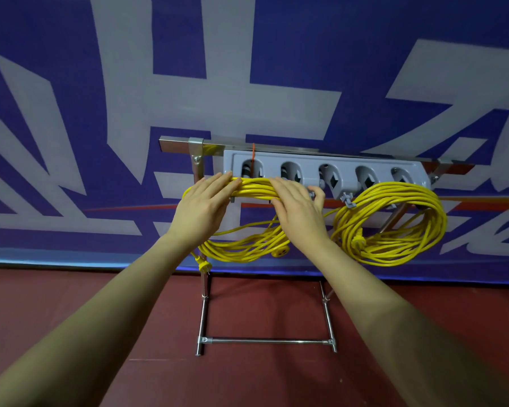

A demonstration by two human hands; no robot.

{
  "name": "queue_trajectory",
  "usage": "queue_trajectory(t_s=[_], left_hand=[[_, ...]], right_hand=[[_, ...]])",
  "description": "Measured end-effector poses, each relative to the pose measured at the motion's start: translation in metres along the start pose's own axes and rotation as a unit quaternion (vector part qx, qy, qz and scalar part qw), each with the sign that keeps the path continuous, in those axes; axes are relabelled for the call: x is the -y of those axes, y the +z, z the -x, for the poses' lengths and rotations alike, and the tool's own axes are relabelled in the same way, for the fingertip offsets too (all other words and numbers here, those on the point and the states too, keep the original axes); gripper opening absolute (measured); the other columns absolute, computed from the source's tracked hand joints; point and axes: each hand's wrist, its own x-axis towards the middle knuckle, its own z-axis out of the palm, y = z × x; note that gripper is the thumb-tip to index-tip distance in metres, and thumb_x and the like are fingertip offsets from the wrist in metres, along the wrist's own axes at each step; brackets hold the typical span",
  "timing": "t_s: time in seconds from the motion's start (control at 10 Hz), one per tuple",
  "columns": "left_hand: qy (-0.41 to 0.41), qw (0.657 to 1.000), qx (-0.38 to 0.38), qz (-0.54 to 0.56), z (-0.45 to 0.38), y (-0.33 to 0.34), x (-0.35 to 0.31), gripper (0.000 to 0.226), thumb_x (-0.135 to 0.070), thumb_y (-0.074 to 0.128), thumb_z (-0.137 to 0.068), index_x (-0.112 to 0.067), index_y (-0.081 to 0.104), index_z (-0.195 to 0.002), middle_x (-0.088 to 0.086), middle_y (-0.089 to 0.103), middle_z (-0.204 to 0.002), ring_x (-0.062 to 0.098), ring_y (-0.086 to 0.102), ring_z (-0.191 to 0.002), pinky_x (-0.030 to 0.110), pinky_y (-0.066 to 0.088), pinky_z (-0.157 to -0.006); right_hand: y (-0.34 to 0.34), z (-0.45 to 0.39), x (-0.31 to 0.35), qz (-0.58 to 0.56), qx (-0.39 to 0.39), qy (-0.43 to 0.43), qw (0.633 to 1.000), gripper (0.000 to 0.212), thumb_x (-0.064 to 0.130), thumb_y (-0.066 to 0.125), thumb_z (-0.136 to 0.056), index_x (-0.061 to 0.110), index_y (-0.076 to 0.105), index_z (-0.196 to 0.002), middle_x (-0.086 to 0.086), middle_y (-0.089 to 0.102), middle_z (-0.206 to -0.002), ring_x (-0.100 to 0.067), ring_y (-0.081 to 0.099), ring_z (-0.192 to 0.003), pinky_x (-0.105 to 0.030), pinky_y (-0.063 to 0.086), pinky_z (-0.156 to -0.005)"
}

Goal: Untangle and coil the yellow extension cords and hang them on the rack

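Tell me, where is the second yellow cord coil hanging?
The second coil hangs from the right end of the grey holder, right of both hands.

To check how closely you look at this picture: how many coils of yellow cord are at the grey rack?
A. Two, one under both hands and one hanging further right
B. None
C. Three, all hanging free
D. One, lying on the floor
A: both hands, left hand and right hand, lie on the left coil, while the right coil hangs from the grey rack.

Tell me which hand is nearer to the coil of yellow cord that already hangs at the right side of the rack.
Right. The right hand rests on the other coil, just beside the hanging coil; the left hand is farther left.
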Motion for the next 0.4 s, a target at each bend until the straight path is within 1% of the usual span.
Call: queue_trajectory(t_s=[0.1,0.2,0.3,0.4], left_hand=[[-0.022,1.0,0.013,0.01,0.001,-0.005,-0.001,0.045,-0.022,0.04,-0.094,-0.005,0.053,-0.133,0.016,0.053,-0.135,0.035,0.054,-0.12,0.047,0.045,-0.097],[-0.044,0.999,0.027,0.008,0.001,-0.013,-0.004,0.046,-0.024,0.041,-0.092,-0.006,0.053,-0.132,0.015,0.054,-0.135,0.034,0.056,-0.118,0.046,0.046,-0.095],[-0.055,0.998,0.036,0.007,0.001,-0.021,-0.009,0.043,-0.024,0.044,-0.09,-0.005,0.058,-0.126,0.015,0.059,-0.129,0.034,0.059,-0.112,0.044,0.048,-0.092],[-0.06,0.997,0.044,0.003,-0.009,-0.035,-0.018,0.036,-0.013,0.058,-0.085,-0.002,0.062,-0.119,0.017,0.063,-0.12,0.037,0.062,-0.104,0.044,0.049,-0.088]], right_hand=[[-0.004,-0.001,0.003,-0.02,0.023,0.011,0.999,0.038,0.023,0.053,-0.093,0.016,0.054,-0.13,-0.001,0.056,-0.132,-0.02,0.051,-0.121,-0.038,0.018,-0.098],[-0.012,-0.002,0.005,-0.027,0.035,0.02,0.999,0.039,0.025,0.052,-0.094,0.014,0.052,-0.131,-0.001,0.053,-0.136,-0.02,0.05,-0.123,-0.034,0.017,-0.098],[-0.022,0.0,0.007,-0.041,0.065,0.034,0.996,0.038,0.024,0.05,-0.096,0.014,0.049,-0.133,0.0,0.051,-0.137,-0.02,0.047,-0.125,-0.032,0.019,-0.1],[-0.044,-0.004,0.006,-0.05,0.087,0.05,0.994,0.036,0.021,0.047,-0.097,0.012,0.05,-0.132,-0.003,0.054,-0.132,-0.023,0.048,-0.122,-0.035,0.028,-0.1]])
